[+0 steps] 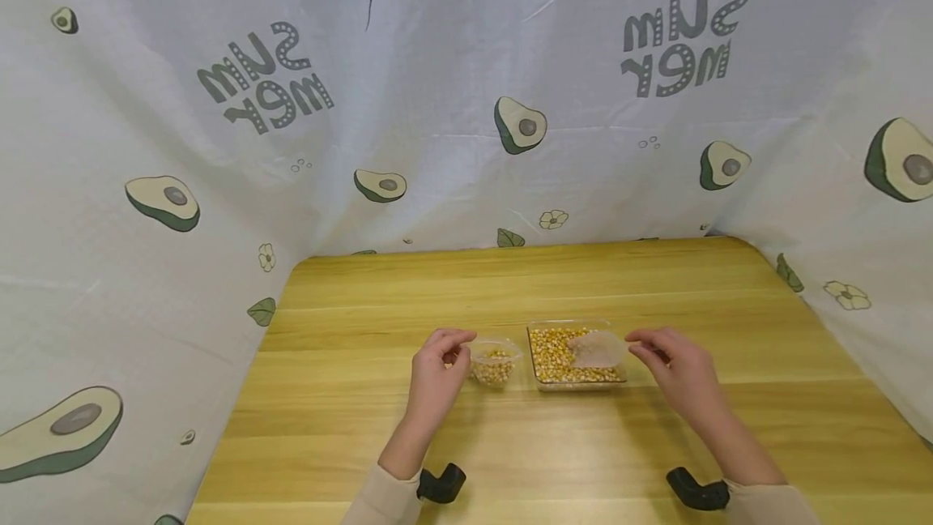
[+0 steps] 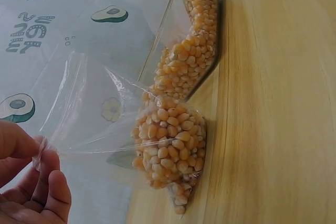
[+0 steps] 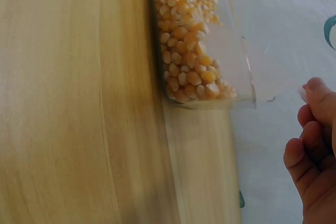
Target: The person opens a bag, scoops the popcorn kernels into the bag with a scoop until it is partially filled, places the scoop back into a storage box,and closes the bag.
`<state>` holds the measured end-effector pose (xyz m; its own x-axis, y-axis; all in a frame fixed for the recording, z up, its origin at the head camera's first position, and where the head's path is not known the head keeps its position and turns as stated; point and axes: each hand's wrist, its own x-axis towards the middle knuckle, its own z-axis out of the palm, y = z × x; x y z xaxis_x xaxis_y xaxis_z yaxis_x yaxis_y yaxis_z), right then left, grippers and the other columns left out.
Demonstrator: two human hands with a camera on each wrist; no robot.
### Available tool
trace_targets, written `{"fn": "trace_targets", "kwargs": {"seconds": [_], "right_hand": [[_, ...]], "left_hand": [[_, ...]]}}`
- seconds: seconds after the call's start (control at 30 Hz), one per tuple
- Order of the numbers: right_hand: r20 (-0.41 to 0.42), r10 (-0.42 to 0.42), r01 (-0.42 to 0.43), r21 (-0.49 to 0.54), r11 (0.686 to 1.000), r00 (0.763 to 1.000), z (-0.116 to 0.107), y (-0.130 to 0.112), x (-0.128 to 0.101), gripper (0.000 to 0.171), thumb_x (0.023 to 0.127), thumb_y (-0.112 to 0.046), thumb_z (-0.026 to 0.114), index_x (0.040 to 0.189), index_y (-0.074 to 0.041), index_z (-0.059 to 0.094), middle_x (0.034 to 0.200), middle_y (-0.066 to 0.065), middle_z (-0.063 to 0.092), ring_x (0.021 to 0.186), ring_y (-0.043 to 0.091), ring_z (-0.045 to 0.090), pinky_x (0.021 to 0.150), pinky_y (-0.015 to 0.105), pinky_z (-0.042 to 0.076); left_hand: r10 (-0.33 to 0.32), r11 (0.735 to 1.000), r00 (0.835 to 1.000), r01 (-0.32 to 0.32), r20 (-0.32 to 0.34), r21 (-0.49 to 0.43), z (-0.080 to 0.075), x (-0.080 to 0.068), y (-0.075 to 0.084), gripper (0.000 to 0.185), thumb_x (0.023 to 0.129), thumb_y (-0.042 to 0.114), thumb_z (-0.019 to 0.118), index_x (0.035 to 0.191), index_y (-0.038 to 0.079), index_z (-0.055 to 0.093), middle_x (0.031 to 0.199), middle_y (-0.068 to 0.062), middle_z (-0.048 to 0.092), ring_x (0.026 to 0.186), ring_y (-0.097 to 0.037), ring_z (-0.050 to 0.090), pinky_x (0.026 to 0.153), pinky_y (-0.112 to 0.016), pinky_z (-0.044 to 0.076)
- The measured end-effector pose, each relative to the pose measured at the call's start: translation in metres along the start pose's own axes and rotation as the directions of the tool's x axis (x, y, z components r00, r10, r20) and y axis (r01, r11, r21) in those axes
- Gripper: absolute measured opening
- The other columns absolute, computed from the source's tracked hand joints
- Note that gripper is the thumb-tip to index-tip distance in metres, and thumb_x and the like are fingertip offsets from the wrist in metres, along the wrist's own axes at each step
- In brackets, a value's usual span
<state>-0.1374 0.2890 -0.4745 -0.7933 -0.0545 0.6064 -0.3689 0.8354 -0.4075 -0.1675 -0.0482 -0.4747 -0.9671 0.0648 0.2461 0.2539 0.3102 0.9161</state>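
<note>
Left hand [image 1: 436,371] pinches the rim of a clear plastic bag [image 1: 495,361] part-filled with corn kernels, resting on the wooden surface [image 1: 510,444]. Right hand [image 1: 674,371] pinches a translucent scoop [image 1: 599,349] over the clear tray [image 1: 576,355] of kernels, just beside the bag. Beyond, an avocado-print cloth [image 1: 452,120] backs the surface.

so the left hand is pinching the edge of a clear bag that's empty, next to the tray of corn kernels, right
Not quite: the clear bag is not empty. The left wrist view shows corn kernels piled in its bottom. The rest holds: the left hand pinches its edge, and it sits beside the tray of kernels.
</note>
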Motion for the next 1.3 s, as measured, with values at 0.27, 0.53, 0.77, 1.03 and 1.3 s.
{"fn": "trace_targets", "kwargs": {"seconds": [0.27,0.53,0.77,1.03,1.3], "right_hand": [[0.043,0.138,-0.140,0.056,0.989,0.990,0.005,0.002,-0.006,0.016,0.083,0.004,0.075,0.096,-0.006,0.075,0.077,0.001,0.063,0.064,-0.007,0.046,0.053,0.010,0.038],[0.176,0.325,-0.351,0.150,0.924,0.929,0.013,0.006,-0.009,0.013,0.094,-0.010,0.067,0.104,-0.006,0.074,0.082,0.006,0.067,0.058,0.004,0.050,0.051,0.021,0.043],[0.272,0.398,-0.457,0.205,0.865,0.876,0.020,0.011,-0.010,0.019,0.099,-0.019,0.063,0.108,-0.005,0.073,0.079,0.006,0.064,0.060,0.007,0.051,0.053,0.024,0.044],[0.311,0.446,-0.528,0.271,0.805,0.839,0.026,0.019,-0.012,0.025,0.099,-0.021,0.063,0.113,-0.004,0.072,0.077,0.006,0.063,0.060,0.010,0.054,0.054,0.026,0.047],[0.325,0.488,-0.584,0.367,0.724,0.810,0.030,0.021,-0.015,0.029,0.099,-0.020,0.062,0.115,0.003,0.069,0.069,-0.003,0.057,0.062,0.012,0.053,0.054,0.028,0.047]], "left_hand": [[-0.017,1.000,1.000,0.017,0.003,-0.008,0.000,-0.001,-0.001,0.024,0.093,-0.001,0.059,0.109,0.003,0.076,0.105,-0.007,0.069,0.079,-0.010,0.056,0.070,-0.018,0.048],[-0.027,1.000,1.000,0.027,-0.001,-0.007,0.000,-0.001,-0.001,0.024,0.092,-0.001,0.059,0.108,0.004,0.076,0.106,-0.007,0.069,0.080,-0.009,0.056,0.070,-0.017,0.049],[-0.023,1.000,1.000,0.023,-0.001,-0.013,0.000,-0.002,-0.002,0.023,0.092,-0.002,0.060,0.107,0.004,0.076,0.105,-0.007,0.069,0.081,-0.009,0.056,0.070,-0.017,0.049],[-0.014,1.000,1.000,0.014,-0.005,-0.008,0.000,-0.002,-0.001,0.024,0.092,-0.002,0.059,0.107,0.004,0.076,0.104,-0.008,0.070,0.080,-0.009,0.056,0.070,-0.018,0.049],[-0.043,0.999,0.999,0.043,-0.015,-0.004,0.001,-0.002,0.001,0.024,0.091,-0.002,0.060,0.105,0.007,0.077,0.104,-0.006,0.070,0.079,-0.008,0.057,0.069,-0.018,0.049]]}}
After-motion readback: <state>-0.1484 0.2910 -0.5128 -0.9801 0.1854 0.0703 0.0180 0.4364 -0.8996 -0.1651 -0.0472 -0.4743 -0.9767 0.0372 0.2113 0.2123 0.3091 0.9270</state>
